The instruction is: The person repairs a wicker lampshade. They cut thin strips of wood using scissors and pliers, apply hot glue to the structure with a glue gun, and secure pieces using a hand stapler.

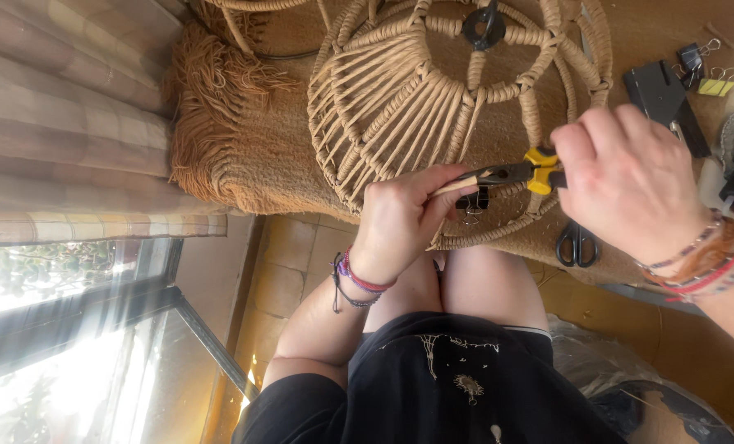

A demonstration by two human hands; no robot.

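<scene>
My left hand (400,218) pinches the end of a tan cord (452,187) against the rim of a round wire frame wrapped in tan cord (416,99). From the right, my right hand (630,177) grips pliers with yellow and black handles (521,173). The plier jaws point left and meet the cord end at my left fingertips. The frame lies on a tan fringed mat (244,156) just beyond my knees. A black binder clip (474,201) hangs on the frame's rim under the pliers. A black ring fitting (483,25) sits at the frame's centre.
Black scissors (578,244) lie on the mat below my right hand. A black flat case (661,94) and binder clips, black (694,56) and yellow (716,86), lie at the far right. Striped curtains (63,123) and a window fill the left. Clear plastic (605,362) lies beside my legs.
</scene>
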